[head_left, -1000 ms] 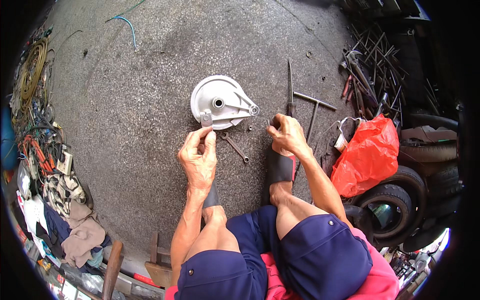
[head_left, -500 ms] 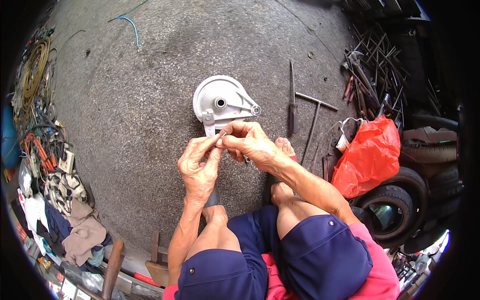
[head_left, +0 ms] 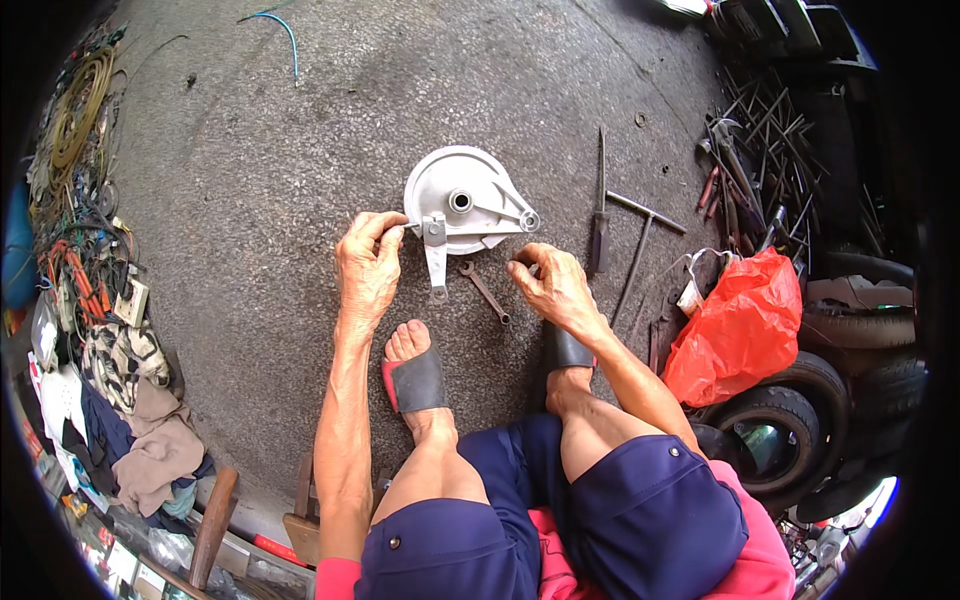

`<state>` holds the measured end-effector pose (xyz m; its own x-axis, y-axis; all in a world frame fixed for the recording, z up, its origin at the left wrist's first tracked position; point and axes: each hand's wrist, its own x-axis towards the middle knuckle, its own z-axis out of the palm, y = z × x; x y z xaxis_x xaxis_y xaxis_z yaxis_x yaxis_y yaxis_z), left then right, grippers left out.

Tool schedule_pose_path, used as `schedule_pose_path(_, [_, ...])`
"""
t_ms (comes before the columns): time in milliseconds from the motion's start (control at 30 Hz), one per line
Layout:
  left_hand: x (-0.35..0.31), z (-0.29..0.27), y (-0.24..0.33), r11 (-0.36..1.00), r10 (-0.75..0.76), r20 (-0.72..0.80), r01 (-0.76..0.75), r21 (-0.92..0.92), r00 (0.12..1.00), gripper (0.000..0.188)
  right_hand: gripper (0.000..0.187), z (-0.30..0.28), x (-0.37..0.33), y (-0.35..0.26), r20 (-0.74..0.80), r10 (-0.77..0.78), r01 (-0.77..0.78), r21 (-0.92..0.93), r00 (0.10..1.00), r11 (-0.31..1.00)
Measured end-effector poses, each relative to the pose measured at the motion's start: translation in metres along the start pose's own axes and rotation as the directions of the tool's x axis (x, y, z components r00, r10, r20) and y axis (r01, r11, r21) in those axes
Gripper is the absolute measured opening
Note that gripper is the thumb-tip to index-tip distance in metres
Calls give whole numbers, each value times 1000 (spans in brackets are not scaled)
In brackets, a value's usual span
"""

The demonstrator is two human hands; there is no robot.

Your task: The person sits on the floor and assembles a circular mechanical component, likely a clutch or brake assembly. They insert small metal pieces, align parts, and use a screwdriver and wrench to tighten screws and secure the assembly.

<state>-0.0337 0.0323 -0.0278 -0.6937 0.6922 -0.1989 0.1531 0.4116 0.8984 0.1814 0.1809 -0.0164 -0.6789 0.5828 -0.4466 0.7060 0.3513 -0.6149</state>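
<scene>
A silver drum brake plate [head_left: 472, 168] lies on the floor ahead of my feet, its central hole facing up. A brake lever [head_left: 437, 262] is fitted at its left side and points toward me. My left hand [head_left: 366, 264] pinches a small bolt [head_left: 411, 225], whose tip is at the left side of the lever's clamped end. My right hand [head_left: 556, 288] hovers right of the plate, thumb and fingers curled together; whatever is between them is hidden. Between the lever and my right hand lies a spanner [head_left: 484, 291].
A screwdriver [head_left: 600, 240] and a T-handle wrench [head_left: 640, 245] lie right of the plate. Farther right are a red plastic bag [head_left: 735, 325], tyres [head_left: 775, 420] and piled tools [head_left: 740, 170]. Cloths [head_left: 165, 450] and coiled hose [head_left: 75, 115] line the left.
My hands were together in front of the lever and have parted. The left moved up to the lever with the bolt; the right moved rightward. The spanner, mostly covered before, now shows.
</scene>
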Motion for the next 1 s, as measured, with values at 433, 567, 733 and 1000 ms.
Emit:
schedule_pose_path(433, [0, 21, -9, 996, 74, -64, -77, -35, 995, 17, 16, 11, 11, 23, -144, -176, 147, -194, 974, 970])
schedule_pose_path(567, [-4, 22, -8, 997, 23, -66, -27, -65, 998, 20, 15, 12, 11, 24, -107, -190, 159, -247, 976, 956])
schedule_pose_path(733, [-9, 26, -7, 961, -111, -75, 88, -263, 991, 21, 20, -6, 7, 1, -124, -63, 60, -28, 990, 998])
schedule_pose_path(1000, [-9, 27, -11, 846, -183, -69, 121, -519, 981, 23, 24, -8, 36, -48, 73, 17, -56, 583, 997, 811])
